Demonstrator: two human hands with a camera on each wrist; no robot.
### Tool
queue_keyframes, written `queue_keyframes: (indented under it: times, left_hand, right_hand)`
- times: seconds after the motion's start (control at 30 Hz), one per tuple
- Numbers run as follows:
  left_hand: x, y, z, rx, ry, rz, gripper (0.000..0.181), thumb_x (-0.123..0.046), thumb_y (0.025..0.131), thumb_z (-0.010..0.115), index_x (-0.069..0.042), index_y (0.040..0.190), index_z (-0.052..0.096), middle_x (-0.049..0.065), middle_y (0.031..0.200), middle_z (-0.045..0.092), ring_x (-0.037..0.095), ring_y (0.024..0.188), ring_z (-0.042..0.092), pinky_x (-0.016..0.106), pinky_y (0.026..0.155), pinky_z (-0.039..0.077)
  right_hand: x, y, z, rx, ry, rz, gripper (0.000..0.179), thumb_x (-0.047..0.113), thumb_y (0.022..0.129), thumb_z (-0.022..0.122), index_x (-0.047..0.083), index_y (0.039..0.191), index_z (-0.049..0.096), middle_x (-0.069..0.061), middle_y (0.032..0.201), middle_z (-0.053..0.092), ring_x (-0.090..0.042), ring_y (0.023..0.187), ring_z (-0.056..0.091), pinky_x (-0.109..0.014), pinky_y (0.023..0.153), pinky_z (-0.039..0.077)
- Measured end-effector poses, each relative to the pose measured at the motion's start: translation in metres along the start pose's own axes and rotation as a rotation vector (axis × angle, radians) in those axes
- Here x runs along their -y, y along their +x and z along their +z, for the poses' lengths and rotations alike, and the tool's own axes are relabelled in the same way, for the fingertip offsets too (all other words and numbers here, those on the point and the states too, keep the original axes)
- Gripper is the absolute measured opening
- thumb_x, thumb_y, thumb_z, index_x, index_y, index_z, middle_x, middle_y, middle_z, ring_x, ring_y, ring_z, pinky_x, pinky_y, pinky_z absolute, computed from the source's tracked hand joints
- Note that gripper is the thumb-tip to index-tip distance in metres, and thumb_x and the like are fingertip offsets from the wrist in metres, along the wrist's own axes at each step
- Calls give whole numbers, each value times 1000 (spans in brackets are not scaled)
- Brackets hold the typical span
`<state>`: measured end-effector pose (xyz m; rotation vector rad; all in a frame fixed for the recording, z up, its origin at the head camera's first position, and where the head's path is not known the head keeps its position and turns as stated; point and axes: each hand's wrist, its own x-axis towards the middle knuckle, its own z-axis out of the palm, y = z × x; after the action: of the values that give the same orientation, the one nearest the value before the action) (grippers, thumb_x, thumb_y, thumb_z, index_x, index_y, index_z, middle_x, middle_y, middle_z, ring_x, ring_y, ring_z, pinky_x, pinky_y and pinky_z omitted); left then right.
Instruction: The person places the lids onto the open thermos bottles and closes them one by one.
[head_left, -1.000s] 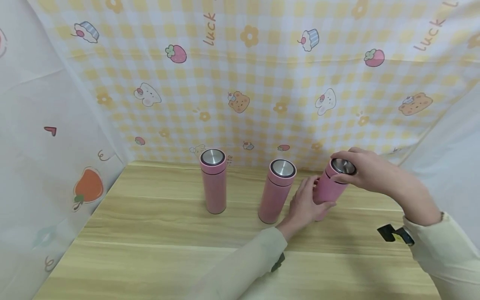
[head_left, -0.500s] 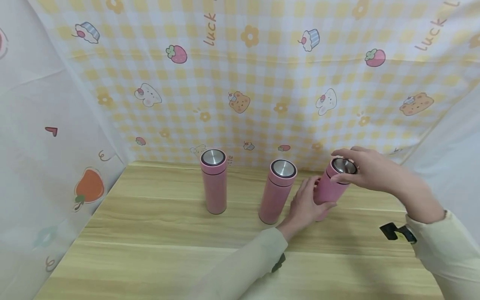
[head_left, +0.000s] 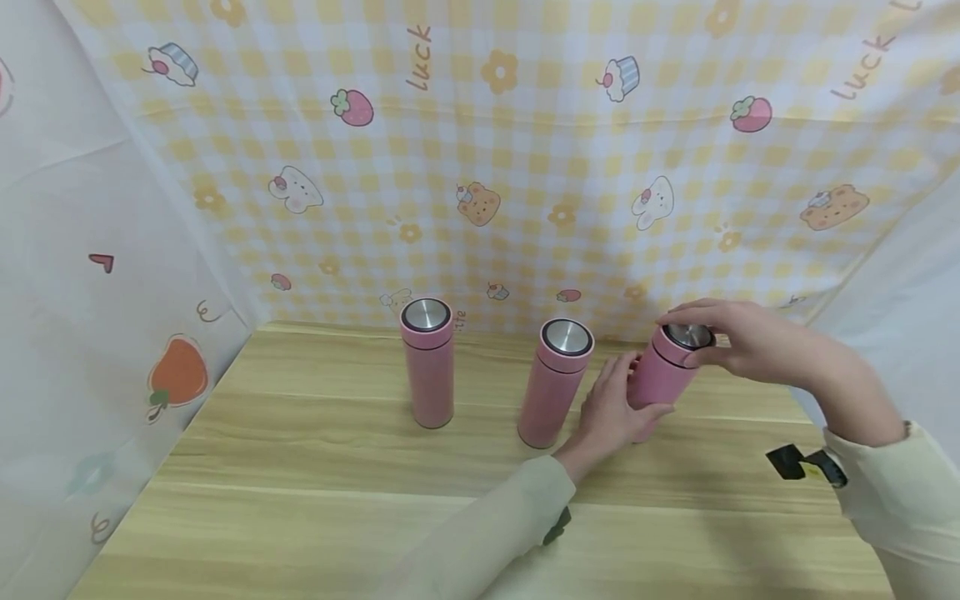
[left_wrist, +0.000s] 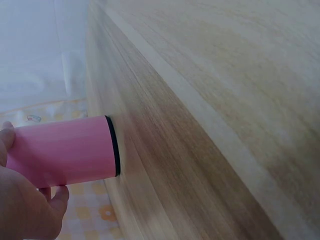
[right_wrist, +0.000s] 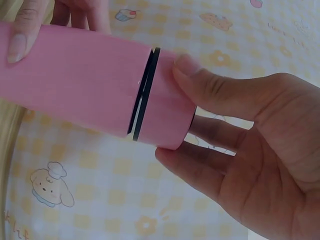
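Note:
At the right of the head view a pink thermos point(head_left: 660, 379) stands on the table. My left hand point(head_left: 609, 407) grips its body; in the left wrist view, fingers of the left hand point(left_wrist: 25, 205) wrap the pink cylinder above its black base ring. On top, my right hand point(head_left: 757, 337) holds the steel-topped lid point(head_left: 688, 335). The right wrist view shows the thumb of the right hand point(right_wrist: 270, 135) and its fingers pinching the lid point(right_wrist: 167, 102) from opposite sides. A thin, uneven gap shows at the black ring between lid and body.
Two more pink thermoses with steel-topped lids stand upright to the left, a middle thermos point(head_left: 551, 392) close to my left hand and a far-left thermos point(head_left: 431, 367). Behind the wooden table point(head_left: 315, 450) hangs a yellow checked cloth point(head_left: 525, 150); pale cloth point(head_left: 97, 333) hangs on the left.
My right hand has turned a little around the lid, its thumb shifting right along the near side, and the wrist has moved slightly right. Left hand and the thermoses stay in place.

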<state>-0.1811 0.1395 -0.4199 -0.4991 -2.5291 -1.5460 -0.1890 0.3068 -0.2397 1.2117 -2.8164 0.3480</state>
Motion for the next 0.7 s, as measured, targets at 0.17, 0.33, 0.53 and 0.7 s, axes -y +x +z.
queue_keyframes:
  times: [0.17,0.33,0.53,0.7]
  left_hand:
    - [-1,0,0,-6,11,0,76,-48,83,83,-24,146,47,-9,132,53,6,112,55,28,85,51]
    - [-1,0,0,-7,18,-1,77,-48,83,83,-23,147,47,-10,131,53,6,111,56,29,84,52]
    - [0,-1,0,-10,17,3,75,-48,83,83,-26,145,47,-11,131,52,5,110,56,29,83,52]
    - [1,-1,1,-11,8,12,73,-45,84,84,-27,144,47,-10,131,52,5,110,56,28,84,51]
  right_hand:
    - [7,2,1,18,-7,78,50,0,82,83,4,130,67,-13,127,65,-27,104,65,-47,80,54]
    - [10,3,5,-9,-41,92,49,3,83,83,-1,129,66,-21,121,65,-34,102,65,-50,78,55]
    - [9,5,9,-38,-95,90,48,10,84,85,-4,125,66,-13,97,63,-18,76,56,-38,62,50]
    - [9,5,9,-47,-138,109,45,20,86,84,-1,121,67,-7,88,57,-14,68,46,-34,58,45]
